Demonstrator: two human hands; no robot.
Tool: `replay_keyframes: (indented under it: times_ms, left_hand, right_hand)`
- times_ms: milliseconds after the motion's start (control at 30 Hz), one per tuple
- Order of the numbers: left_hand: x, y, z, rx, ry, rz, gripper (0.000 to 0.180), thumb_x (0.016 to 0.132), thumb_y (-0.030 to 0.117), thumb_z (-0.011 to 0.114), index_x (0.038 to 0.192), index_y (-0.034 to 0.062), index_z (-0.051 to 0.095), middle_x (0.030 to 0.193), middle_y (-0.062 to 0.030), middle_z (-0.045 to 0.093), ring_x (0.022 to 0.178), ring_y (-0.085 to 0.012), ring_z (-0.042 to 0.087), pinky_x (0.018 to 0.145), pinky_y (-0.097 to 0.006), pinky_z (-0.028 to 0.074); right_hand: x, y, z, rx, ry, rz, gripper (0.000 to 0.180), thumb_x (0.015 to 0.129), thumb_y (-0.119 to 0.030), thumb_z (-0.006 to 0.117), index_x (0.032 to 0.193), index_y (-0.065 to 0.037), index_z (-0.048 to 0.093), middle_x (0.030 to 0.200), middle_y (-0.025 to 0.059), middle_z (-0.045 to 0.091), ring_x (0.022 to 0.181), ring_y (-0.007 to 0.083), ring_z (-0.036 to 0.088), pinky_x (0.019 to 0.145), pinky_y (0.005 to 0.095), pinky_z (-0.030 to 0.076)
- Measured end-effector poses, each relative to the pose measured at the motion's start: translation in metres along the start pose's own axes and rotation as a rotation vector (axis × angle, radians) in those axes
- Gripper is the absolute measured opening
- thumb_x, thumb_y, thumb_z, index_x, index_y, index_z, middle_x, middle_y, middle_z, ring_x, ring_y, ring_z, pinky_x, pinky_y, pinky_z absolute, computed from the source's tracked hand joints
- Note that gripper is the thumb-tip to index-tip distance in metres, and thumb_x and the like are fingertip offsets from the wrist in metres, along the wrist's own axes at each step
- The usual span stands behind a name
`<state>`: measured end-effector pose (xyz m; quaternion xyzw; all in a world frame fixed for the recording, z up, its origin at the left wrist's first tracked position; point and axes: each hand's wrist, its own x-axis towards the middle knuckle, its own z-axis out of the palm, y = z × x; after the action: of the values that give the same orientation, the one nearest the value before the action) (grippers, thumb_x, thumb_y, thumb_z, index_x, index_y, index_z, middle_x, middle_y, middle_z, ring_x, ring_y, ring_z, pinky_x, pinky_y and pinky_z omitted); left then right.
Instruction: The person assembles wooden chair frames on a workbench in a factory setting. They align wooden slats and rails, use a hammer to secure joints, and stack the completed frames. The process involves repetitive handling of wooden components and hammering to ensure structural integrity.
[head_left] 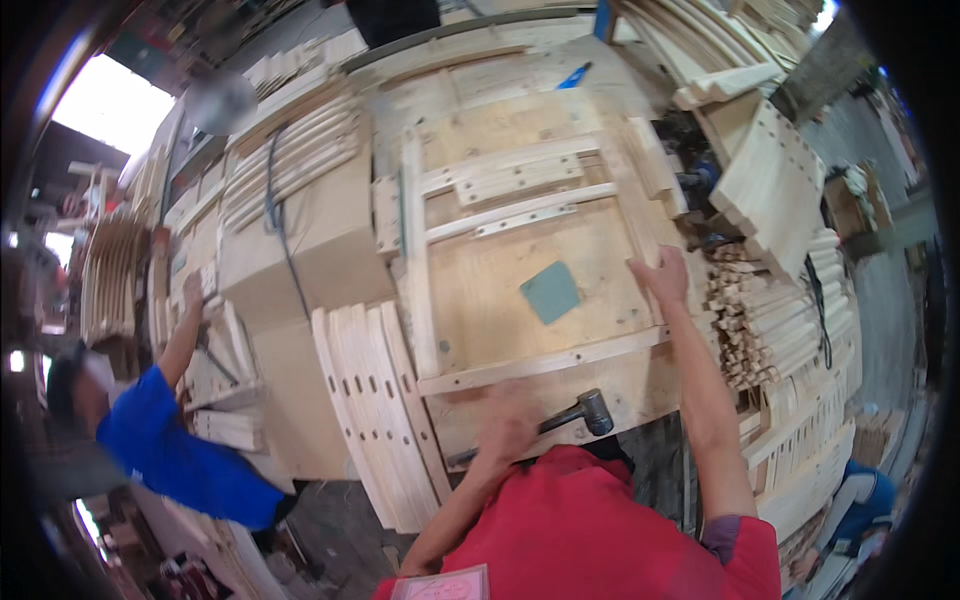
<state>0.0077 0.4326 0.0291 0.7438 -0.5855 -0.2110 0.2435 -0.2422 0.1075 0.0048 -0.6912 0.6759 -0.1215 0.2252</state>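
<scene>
Plywood workbench (590, 255), left hand (508, 420) gripping mallet (580, 411), right hand (662, 276) on wooden frame (520, 180)

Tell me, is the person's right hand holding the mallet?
No, the left hand grips the mallet, while the right hand rests on the wooden frame.

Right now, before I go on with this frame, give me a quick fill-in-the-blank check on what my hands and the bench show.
1. The left hand grips the handle of a ____ with a dark head.
2. The right hand rests on the ____ side rail of the wooden frame.
3. The flat square pad lying inside the frame is ____ in colour.
4. The co-worker at the left wears a ____ shirt.

Missing words: mallet; right; green; blue
</scene>
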Motion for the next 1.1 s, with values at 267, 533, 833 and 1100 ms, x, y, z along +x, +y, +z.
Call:
replay_keyframes:
  times_ms: [267,533,833,1100]
  left_hand:
    - [0.106,-0.072,-0.072,0.161,0.243,-0.471,0.076,0.081,0.035,0.079,0.135,-0.0112,0.052,0.131,-0.0313,0.059,0.123,-0.0454,0.056,0.107,-0.051,0.042]
    - [0.165,-0.039,-0.089,-0.04,0.446,-0.1,0.058,0.081,0.025,0.076,0.128,-0.0043,0.058,0.12,-0.0277,0.064,0.113,-0.0421,0.062,0.096,-0.05,0.048]
    - [0.378,0.204,-0.222,0.067,0.662,0.499,0.072,0.09,0.019,0.071,0.152,-0.0023,0.039,0.149,-0.0271,0.047,0.137,-0.0444,0.045,0.116,-0.048,0.035]
    - [0.266,0.137,-0.179,-0.142,0.434,0.172,0.069,0.087,0.009,0.073,0.149,-0.0004,0.046,0.144,-0.0215,0.054,0.12,-0.0342,0.06,0.096,-0.039,0.052]
  right_hand:
    - [-0.002,-0.042,-0.067,0.024,-0.099,0.044,0.05,0.074,-0.022,0.071,0.119,0.0,0.063,0.115,0.0263,0.067,0.113,0.0443,0.063,0.097,0.0489,0.052]
    - [-0.051,-0.026,-0.222,0.625,-0.121,-0.09,0.061,0.076,-0.017,0.078,0.125,0.008,0.051,0.097,0.0184,0.066,0.08,0.0312,0.071,0.07,0.0431,0.057]
    - [0.152,-0.038,-0.3,1.641,-0.159,0.043,0.036,0.096,-0.035,0.074,0.098,-0.007,0.053,0.068,0.0044,0.054,0.053,0.0177,0.056,0.049,0.0352,0.051]
    - [0.344,-0.059,-0.321,1.737,0.152,0.091,0.066,0.099,-0.036,0.07,0.148,-0.001,0.042,0.12,0.0168,0.063,0.102,0.0303,0.064,0.083,0.0518,0.057]
